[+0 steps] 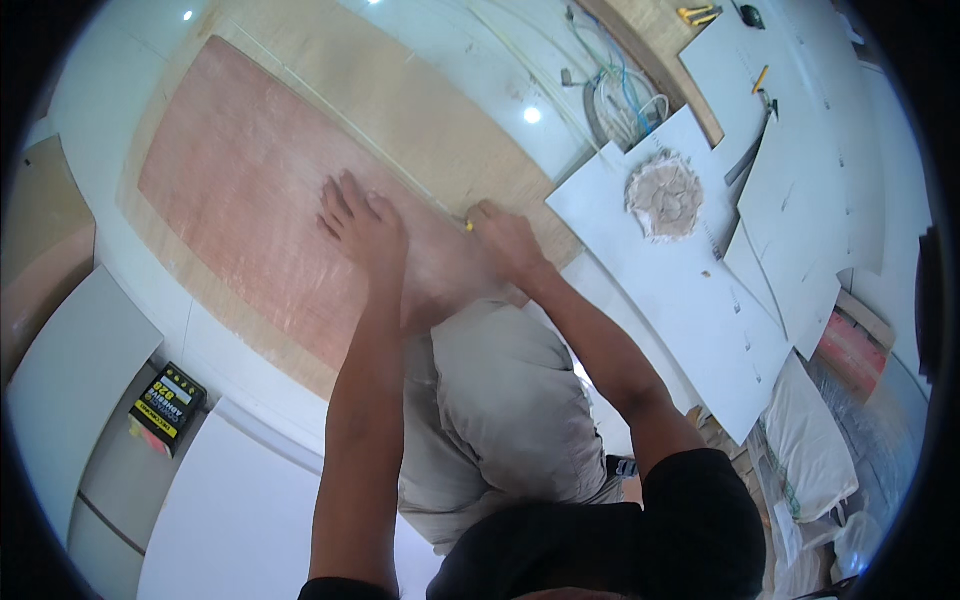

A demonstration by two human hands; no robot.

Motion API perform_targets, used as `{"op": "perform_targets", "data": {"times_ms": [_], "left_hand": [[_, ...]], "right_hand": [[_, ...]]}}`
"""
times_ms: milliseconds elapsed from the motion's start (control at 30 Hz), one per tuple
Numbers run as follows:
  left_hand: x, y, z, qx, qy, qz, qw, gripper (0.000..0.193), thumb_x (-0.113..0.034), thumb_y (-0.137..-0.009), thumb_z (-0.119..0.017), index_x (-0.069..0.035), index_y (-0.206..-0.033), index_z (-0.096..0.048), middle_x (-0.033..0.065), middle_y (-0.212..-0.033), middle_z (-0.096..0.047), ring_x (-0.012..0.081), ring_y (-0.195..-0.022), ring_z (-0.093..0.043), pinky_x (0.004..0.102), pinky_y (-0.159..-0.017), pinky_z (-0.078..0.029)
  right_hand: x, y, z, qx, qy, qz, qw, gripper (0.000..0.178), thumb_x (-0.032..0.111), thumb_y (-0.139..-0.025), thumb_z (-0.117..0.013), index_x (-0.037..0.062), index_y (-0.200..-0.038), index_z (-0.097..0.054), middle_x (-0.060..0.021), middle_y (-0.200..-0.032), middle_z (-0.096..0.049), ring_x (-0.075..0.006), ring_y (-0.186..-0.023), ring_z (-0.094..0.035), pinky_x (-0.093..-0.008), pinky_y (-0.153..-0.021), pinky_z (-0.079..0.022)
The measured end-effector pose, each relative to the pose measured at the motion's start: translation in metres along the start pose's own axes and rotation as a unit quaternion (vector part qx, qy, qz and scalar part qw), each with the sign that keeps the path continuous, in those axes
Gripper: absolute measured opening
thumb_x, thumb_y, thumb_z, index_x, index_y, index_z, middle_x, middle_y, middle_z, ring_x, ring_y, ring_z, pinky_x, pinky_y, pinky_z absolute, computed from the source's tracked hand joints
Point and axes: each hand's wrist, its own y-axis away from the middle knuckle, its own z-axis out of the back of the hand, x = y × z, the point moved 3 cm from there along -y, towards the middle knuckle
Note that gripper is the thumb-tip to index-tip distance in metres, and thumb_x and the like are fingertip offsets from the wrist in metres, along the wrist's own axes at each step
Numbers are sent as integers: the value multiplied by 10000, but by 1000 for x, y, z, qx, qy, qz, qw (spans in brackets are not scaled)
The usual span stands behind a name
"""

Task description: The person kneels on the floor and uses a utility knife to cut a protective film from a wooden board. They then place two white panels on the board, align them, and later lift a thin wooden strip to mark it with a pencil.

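A reddish plywood sheet [250,180] lies at an angle over a larger tan sheet [440,100]. My left hand [365,225] rests on the reddish sheet, palm down with fingers spread. Near that sheet's right edge, my right hand [505,240] is curled, and a small yellow object [470,226] shows at its fingertips; its kind is too small to make out. From there a thin pale strip [340,118] runs away to the far left along the reddish sheet's edge. My bent knee [510,350] is by the near end of the sheet.
White panels [620,250] lie to the right, one bearing a round fluffy pad [664,197]. Behind them is a tangle of cables [620,100]. A yellow-handled tool [760,80] rests on another panel. At left stands a black-and-yellow can [168,408] beside grey panels [80,370].
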Motion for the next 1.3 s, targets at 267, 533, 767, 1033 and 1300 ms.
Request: {"op": "perform_targets", "data": {"times_ms": [267,533,767,1033,1300], "left_hand": [[2,-1,-1,-1,-21,5,1000,594,-310,-1046,-516,-130,-1611,-481,177,-1689,-400,364,-1590,-326,614,-1305,-177],[7,-3,-1,-30,-5,16,999,577,-298,-1025,-547,-128,-1576,-537,172,-1648,-464,371,-1554,-389,631,-1290,-219],[8,-4,-3,-32,-12,1,999,581,-308,-1044,-534,-138,-1599,-500,166,-1670,-434,351,-1568,-370,617,-1290,-213],[5,-1,-2,-25,-1,2,1000,569,-320,-1061,-522,-151,-1604,-499,153,-1680,-430,340,-1579,-358,609,-1288,-221],[14,-3,6,-4,-2,31,1000,552,-320,-1076,-502,-161,-1604,-501,133,-1679,-433,327,-1580,-356,590,-1306,-202]], "right_hand": [[14,-38,40,-62,18,26,998,186,145,-922,-683,11,-1051,-687,-209,-1055,-702,-451,-908,-727,-567,-781,-585],[18,-39,8,-36,60,11,997,181,137,-911,-704,7,-1033,-678,-204,-1050,-715,-456,-890,-727,-552,-771,-588],[15,-46,6,-75,89,-1,993,201,101,-891,-680,-12,-1056,-657,-221,-1067,-707,-434,-863,-741,-548,-756,-595],[11,-60,14,-72,110,-39,991,272,156,-893,-684,-6,-1108,-637,-245,-1055,-701,-435,-892,-744,-560,-773,-593],[-47,-116,122,-192,88,-98,973,348,97,-897,-660,54,-1238,-604,-287,-980,-744,-493,-914,-736,-600,-806,-578]]}}
